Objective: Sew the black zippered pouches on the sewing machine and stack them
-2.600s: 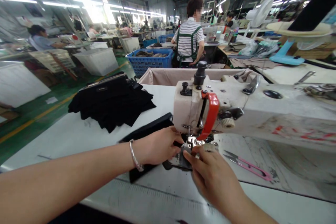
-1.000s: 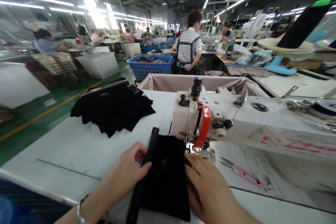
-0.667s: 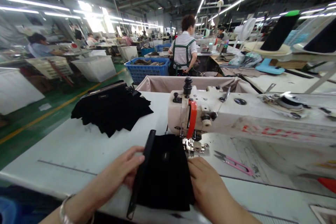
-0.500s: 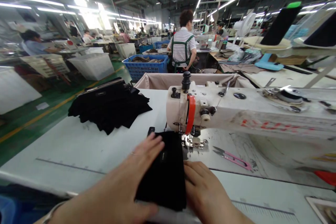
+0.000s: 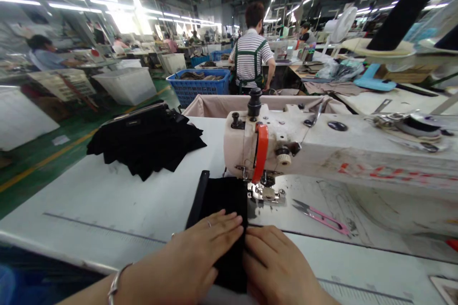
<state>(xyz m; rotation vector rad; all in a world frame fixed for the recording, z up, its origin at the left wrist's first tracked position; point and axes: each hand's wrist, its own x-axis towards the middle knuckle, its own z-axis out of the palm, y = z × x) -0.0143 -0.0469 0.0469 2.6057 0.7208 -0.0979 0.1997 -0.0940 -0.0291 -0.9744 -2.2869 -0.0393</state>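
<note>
A black fabric piece (image 5: 225,193) lies on the sewing table, its far right edge beside the presser foot (image 5: 266,194) of the sewing machine (image 5: 286,147). A dark strip (image 5: 199,195) runs along its left side. Across the fabric my left hand (image 5: 211,243) rests flat, fingers stretched out and a ring on one. My right hand (image 5: 272,259) is closed at the fabric's near right edge, fingertips curled over and partly hidden. Pink-handled thread snips (image 5: 320,217) lie right of the presser foot.
A fanned stack of black fabric pieces (image 5: 143,138) sits at the table's far left. Behind the machine is a beige cloth-lined bin (image 5: 214,105). A blue basket (image 5: 200,85) stands near a person in a striped shirt (image 5: 250,55). Thread cones (image 5: 399,19) stand at right.
My left hand has come back and right from the fabric's upper left onto its middle, uncovering the dark strip. My right hand stays at the right edge. The view has shifted slightly.
</note>
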